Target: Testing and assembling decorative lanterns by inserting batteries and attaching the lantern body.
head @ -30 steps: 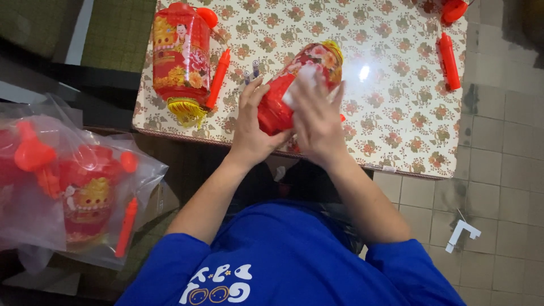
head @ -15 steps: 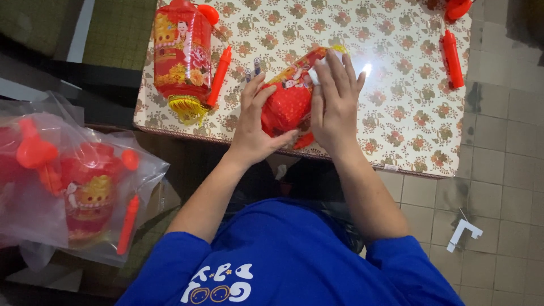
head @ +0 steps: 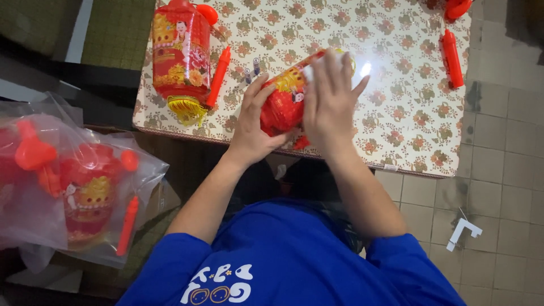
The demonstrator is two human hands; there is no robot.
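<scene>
A clear plastic bag (head: 73, 187) of red lantern parts sits off the table's left edge. On the flowered tabletop (head: 396, 136), near its left edge, lies a finished red lantern (head: 180, 56) with a red stick (head: 218, 76) just beside it. At the front edge, the left hand (head: 252, 133) grips one end of a red lantern (head: 286, 99); the right hand (head: 328, 105) presses flat over it. Another red stick (head: 452, 58) lies near the right edge.

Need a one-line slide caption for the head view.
Both hands, left and right, grip a red lantern over a floral table.
</scene>
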